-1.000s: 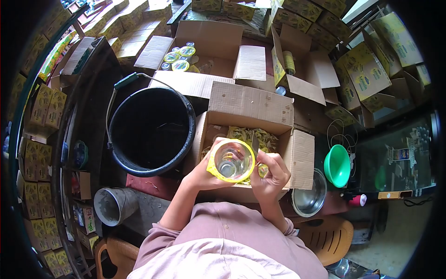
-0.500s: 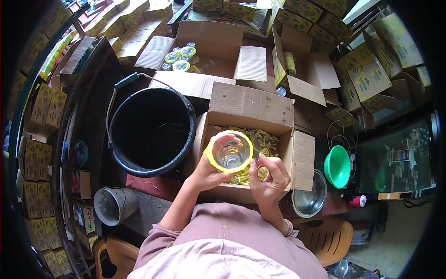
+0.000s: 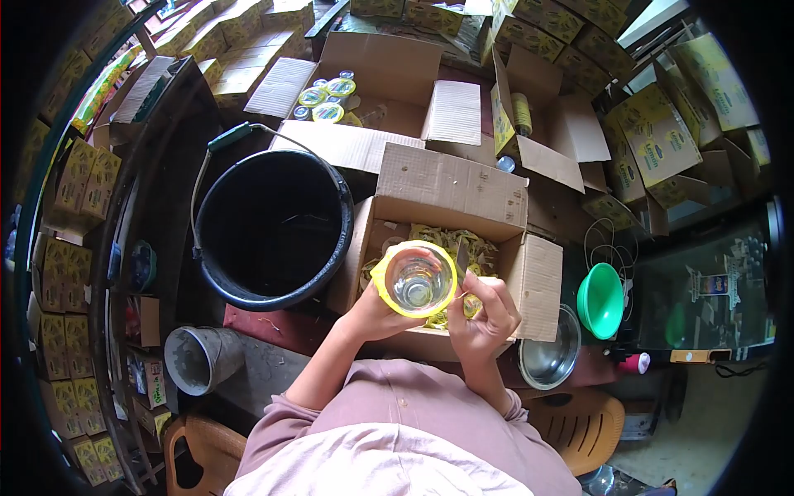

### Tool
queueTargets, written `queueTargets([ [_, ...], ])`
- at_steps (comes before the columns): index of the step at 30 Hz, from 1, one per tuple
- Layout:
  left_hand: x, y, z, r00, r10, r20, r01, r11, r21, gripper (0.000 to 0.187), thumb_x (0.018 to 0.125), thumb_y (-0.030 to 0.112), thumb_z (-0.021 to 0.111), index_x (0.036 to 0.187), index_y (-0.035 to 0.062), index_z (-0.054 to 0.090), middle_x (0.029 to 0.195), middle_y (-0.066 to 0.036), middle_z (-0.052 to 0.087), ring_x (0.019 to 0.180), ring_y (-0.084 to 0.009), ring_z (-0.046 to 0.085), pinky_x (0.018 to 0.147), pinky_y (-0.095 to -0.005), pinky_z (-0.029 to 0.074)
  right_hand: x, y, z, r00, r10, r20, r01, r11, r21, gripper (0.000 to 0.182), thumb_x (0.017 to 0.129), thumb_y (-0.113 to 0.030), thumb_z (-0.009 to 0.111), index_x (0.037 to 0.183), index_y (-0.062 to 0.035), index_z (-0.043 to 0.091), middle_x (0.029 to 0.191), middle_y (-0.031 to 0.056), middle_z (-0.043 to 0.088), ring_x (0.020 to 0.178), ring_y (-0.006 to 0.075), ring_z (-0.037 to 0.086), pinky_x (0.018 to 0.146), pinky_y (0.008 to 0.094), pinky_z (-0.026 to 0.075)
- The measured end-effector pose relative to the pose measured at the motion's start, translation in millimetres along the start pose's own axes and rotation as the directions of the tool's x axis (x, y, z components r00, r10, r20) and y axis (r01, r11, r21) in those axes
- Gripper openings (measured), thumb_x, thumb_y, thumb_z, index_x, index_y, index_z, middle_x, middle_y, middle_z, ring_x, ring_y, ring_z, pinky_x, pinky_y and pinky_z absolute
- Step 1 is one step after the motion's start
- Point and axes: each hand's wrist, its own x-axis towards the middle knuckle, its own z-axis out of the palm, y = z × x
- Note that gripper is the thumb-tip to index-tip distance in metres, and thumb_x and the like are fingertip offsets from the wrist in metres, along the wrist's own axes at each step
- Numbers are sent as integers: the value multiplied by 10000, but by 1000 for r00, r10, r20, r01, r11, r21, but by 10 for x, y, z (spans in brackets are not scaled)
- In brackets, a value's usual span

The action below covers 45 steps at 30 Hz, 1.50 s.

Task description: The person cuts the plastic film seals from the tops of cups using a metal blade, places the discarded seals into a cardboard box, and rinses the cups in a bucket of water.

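Note:
A clear plastic cup (image 3: 416, 285) with a yellow rim faces me, and my left hand (image 3: 372, 310) is wrapped round its side. My right hand (image 3: 484, 314) pinches a small dark blade (image 3: 462, 255) that points up just right of the cup's rim. Both hands are over an open cardboard box (image 3: 451, 183) that contains yellow-green scraps (image 3: 484, 248).
A big black bucket (image 3: 339, 248) stands left of the box. Behind is an open carton (image 3: 376, 58) with yellow-lidded cups (image 3: 328, 112). A green bowl (image 3: 600, 301) and a metal bowl (image 3: 549, 347) are at the right, a grey bucket (image 3: 192, 361) at the lower left.
The cup has moved slightly right and down with my left hand, and is turned a little. The blade now stands more upright and clear of the rim. The whole view has shifted slightly.

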Motion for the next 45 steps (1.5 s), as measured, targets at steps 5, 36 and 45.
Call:
queueTargets([
  [5,1,-16,-28,1000,-25,0,25,998,-52,627,587,56,773,1127,38,456,1100,-98,490,1020,-193,510,893,-311,417,-46,13,-5,1000,13,11,-13,1000,2,274,647,63,663,911,-12,660,733,86,607,625,146,591,564,241,469],
  [36,-77,-86,-97,986,24,165,-4,993,-120,684,617,104,763,1184,13,392,1156,-119,394,1097,-216,440,926,-319,379,-5,28,-29,998,-20,61,17,999,50,265,658,84,638,915,19,628,728,73,570,645,130,550,564,221,438],
  [45,-111,-233,-28,995,-59,82,92,862,-498,631,728,27,671,1246,70,312,1154,-76,404,1136,-178,405,983,-348,335,-65,-25,-19,998,62,-5,-63,997,-53,241,654,30,668,891,-10,659,717,77,593,609,136,582,544,238,461],
])
